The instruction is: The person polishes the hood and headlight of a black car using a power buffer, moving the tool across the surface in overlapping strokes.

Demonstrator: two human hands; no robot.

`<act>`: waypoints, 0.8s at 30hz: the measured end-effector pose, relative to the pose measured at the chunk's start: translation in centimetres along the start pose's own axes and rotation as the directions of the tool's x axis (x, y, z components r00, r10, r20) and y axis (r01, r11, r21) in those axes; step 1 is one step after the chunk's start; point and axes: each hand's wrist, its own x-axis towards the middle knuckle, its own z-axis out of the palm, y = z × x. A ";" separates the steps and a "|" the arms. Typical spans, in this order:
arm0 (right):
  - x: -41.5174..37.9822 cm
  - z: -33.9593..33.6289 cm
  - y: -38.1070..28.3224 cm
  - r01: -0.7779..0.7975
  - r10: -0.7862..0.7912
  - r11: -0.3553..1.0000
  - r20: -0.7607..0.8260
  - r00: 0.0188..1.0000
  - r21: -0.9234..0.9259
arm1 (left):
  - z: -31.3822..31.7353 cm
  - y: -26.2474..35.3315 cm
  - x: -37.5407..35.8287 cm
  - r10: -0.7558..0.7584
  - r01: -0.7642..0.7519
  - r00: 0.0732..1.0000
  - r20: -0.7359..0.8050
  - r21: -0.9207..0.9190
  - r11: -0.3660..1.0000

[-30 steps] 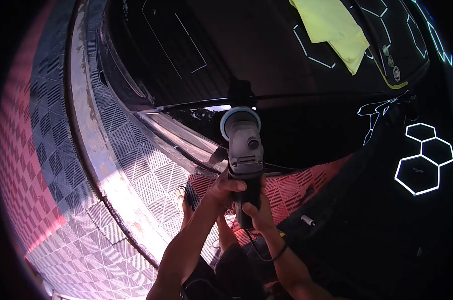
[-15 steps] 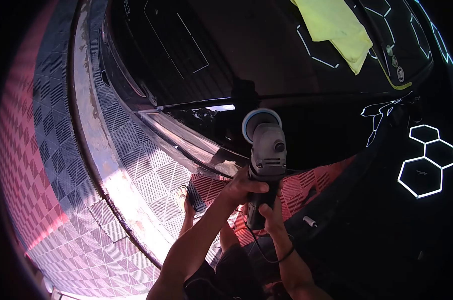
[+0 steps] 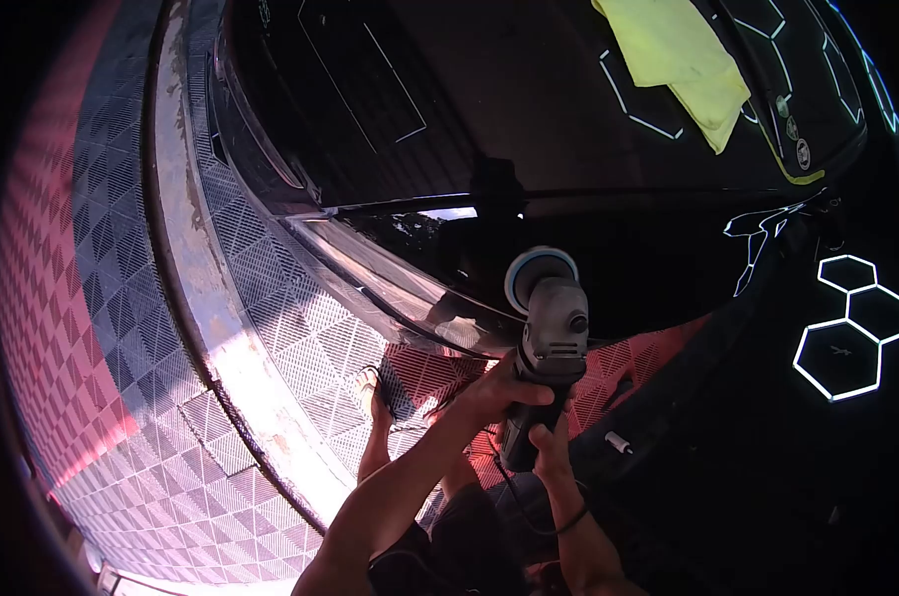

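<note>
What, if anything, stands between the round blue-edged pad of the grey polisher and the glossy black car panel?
Nothing visible, though the pad shows only its back; the yellow cloth lies apart, elsewhere on the car.

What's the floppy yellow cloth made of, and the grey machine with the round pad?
The floppy yellow cloth: matte fabric, perhaps microfibre, because it drapes in soft folds. The grey machine with the round pad: dull metal or hard plastic; it looks rigid, with crisp edges.

A folded yellow cloth (image 3: 683,70) lies flat, and a small white object (image 3: 618,443) rests near red floor tiles (image 3: 658,353)
</note>
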 end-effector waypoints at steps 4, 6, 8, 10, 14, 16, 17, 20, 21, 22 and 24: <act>0.8 0.8 0.8 -0.030 0.030 0.999 0.011 0.999 -0.038 | -0.8 1.0 -1.2 0.035 -0.033 0.998 -0.053 0.022 0.999; 1.3 2.0 0.0 -0.051 0.053 0.995 0.016 0.998 -0.087 | -1.1 2.0 -1.8 0.071 -0.071 0.997 -0.031 -0.003 0.997; 1.9 3.2 -0.1 -0.112 0.112 0.983 -0.007 0.994 -0.148 | -1.8 2.7 -2.7 0.106 -0.107 0.994 -0.009 -0.029 0.994; 2.7 4.4 -0.1 -0.100 0.102 0.969 -0.002 0.995 -0.226 | -3.0 3.0 -3.5 0.172 -0.168 0.985 0.024 -0.132 0.977; 4.4 6.6 0.1 -0.047 0.066 0.913 0.032 0.997 -0.405 | -4.8 4.2 -5.1 0.257 -0.252 0.966 0.030 -0.122 0.960; 4.7 6.9 0.5 -0.031 0.068 0.882 0.063 0.996 -0.471 | -4.8 4.6 -5.4 0.269 -0.262 0.962 0.042 -0.135 0.956; 4.8 6.6 1.0 -0.031 0.068 0.882 0.061 0.996 -0.470 | -4.8 4.8 -5.4 0.284 -0.274 0.957 0.054 -0.148 0.950; 4.2 5.7 1.2 -0.066 0.075 0.886 0.001 0.997 -0.459 | -4.8 4.3 -4.1 0.230 -0.216 0.970 0.079 -0.149 0.965; 3.8 5.5 0.8 -0.092 0.095 0.918 -0.012 0.995 -0.386 | -4.5 4.3 -4.3 0.205 -0.196 0.976 0.068 -0.123 0.973; 3.7 5.1 0.4 -0.091 0.108 0.960 0.048 0.993 -0.265 | -3.7 3.8 -4.3 0.174 -0.178 0.984 -0.040 -0.104 0.979; 2.9 4.4 0.7 0.010 -0.021 0.989 -0.081 0.996 -0.145 | -3.7 3.0 -3.1 0.147 -0.148 0.989 -0.021 -0.072 0.986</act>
